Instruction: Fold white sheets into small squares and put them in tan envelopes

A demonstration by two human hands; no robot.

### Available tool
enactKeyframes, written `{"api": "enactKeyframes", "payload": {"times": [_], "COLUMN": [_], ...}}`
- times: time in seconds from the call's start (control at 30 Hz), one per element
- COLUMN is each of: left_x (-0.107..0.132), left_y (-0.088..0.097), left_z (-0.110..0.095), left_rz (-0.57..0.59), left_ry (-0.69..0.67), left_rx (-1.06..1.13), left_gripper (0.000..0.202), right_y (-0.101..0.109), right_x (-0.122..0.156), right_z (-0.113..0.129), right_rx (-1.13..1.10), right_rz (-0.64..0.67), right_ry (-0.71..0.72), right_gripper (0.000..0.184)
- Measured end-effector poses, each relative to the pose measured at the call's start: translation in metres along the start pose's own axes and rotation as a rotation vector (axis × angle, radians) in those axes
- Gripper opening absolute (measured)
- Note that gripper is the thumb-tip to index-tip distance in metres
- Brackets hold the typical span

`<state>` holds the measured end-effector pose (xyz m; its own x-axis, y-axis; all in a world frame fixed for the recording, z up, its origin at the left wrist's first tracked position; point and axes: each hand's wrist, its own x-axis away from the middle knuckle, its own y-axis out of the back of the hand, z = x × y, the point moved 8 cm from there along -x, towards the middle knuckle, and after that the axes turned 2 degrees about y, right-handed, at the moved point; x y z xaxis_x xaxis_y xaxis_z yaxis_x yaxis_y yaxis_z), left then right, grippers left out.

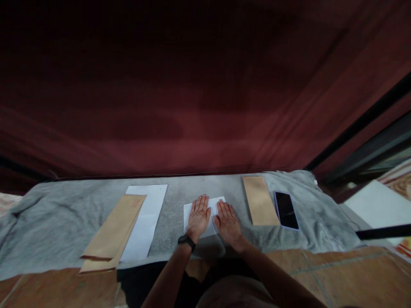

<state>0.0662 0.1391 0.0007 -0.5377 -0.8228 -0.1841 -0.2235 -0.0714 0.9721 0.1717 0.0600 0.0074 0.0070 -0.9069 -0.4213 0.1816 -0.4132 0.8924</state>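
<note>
My left hand (pixel 198 216) and my right hand (pixel 227 220) lie flat, fingers stretched out, side by side on a folded white sheet of paper (pixel 188 214) in the middle of a grey cloth (pixel 58 218). A black watch (pixel 186 241) is on my left wrist. Neither hand grips anything; both press down on the paper.
Left of the hands lie brown envelopes (pixel 112 233) stacked over white paper sheets (pixel 147 214). To the right lie one brown envelope (pixel 259 200) and a dark phone (pixel 285 209). A dark red curtain (pixel 192 107) hangs behind. Tiled floor (pixel 337 273) lies in front of the cloth.
</note>
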Motion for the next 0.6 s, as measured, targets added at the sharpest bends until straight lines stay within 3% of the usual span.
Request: {"api": "enactKeyframes", "payload": {"times": [0.17, 0.4, 0.6], "left_x": [0.008, 0.054, 0.066], "left_y": [0.003, 0.014, 0.01], "left_z": [-0.011, -0.015, -0.011], "left_rz": [-0.001, -0.021, 0.029], "left_ry": [-0.046, -0.157, -0.181], "left_rx": [-0.025, 0.003, -0.01], "left_gripper": [0.054, 0.051, 0.048], "right_y": [0.001, -0.002, -0.018], "right_x": [0.0, -0.004, -0.033], "right_z": [0.0, -0.003, 0.035], "right_rx": [0.016, -0.02, -0.151], "right_rz": [0.001, 0.067, 0.115], "right_ry": [0.013, -0.017, 0.133], "right_gripper": [0.053, 0.052, 0.047]}}
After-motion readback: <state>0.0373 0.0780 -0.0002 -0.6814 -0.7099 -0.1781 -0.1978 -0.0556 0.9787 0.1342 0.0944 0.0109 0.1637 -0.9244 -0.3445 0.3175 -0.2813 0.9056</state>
